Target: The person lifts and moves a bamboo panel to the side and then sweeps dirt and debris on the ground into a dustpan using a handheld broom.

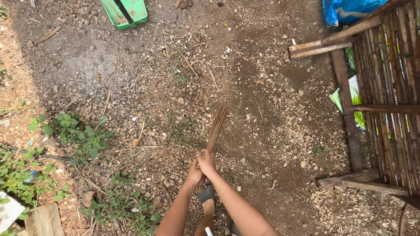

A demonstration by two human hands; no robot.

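Note:
Both my hands grip a thin stick broom (216,126) made of bundled brown twigs. My right hand (207,162) wraps the upper part of the bundle, and my left hand (194,171) holds it just below and to the left. The broom's tips point up and right, onto stony bare dirt (267,122) strewn with twigs and dry leaves. My foot in a dark sandal (206,194) shows below the hands.
A green plastic dustpan (124,12) lies at the top left. A bamboo-slat platform (389,100) with wooden beams runs along the right, a blue bag (345,9) above it. Green weeds (74,133) and a dark hose (65,159) are on the left.

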